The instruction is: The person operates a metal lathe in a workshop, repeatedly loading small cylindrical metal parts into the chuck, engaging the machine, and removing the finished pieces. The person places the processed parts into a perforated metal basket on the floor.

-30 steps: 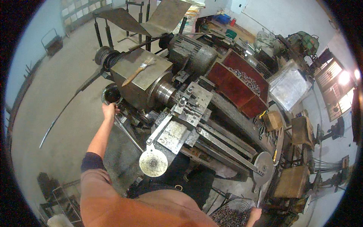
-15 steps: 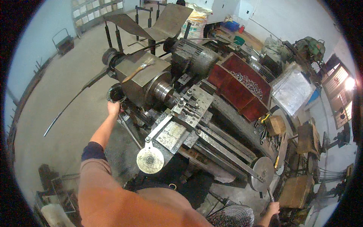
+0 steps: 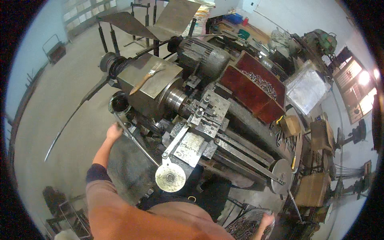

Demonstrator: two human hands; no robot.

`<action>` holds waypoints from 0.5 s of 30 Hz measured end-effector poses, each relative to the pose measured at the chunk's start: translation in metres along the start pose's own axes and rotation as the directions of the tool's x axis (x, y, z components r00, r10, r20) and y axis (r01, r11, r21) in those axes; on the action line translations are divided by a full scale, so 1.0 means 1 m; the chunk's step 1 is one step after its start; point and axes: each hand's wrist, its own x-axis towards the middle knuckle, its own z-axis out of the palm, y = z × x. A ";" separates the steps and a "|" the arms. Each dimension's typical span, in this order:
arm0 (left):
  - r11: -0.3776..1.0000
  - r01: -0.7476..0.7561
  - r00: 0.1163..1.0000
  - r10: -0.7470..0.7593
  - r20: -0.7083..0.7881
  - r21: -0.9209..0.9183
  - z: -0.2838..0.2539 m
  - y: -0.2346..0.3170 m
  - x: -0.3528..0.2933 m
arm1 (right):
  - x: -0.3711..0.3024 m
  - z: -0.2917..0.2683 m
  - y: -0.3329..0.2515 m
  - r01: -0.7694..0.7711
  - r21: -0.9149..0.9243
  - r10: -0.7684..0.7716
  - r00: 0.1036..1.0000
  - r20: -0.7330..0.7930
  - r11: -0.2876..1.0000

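Observation:
My left hand [image 3: 115, 131] is beside the lathe, left of a slanting metal lever [image 3: 138, 143] and below a dark round cup-like holder [image 3: 119, 102]. Its fingers are curled; whatever they may hold is hidden. At the lower right my right hand [image 3: 267, 220] hovers over the right side of a round basket [image 3: 256, 211] of small metal parts, its fingers too small and blurred to read. The lathe's chuck [image 3: 176, 99] faces the tool slide [image 3: 214, 105]. Close to me hangs a pale round disc [image 3: 170, 177], and a grey handwheel [image 3: 281, 176] with a rod handle [image 3: 295, 206] is to the right.
A wooden-handled brush [image 3: 146, 79] lies on the headstock. Behind the slide stands a red bin [image 3: 240, 94] of small metal pieces, beside a motor [image 3: 204, 56]. A long curved bar [image 3: 68, 124] juts out left. Tools [image 3: 284, 138] and a wooden block [image 3: 291, 125] lie right.
My left hand has come away from the round holder, toward me. My right hand has let go of the handwheel's rod and moved left to the basket. The view has shifted slightly.

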 end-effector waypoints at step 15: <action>0.997 -0.050 0.983 0.040 0.177 0.052 0.046 0.012 0.000 | -0.008 -0.154 -0.186 0.236 0.516 -0.342 0.932 0.121 0.824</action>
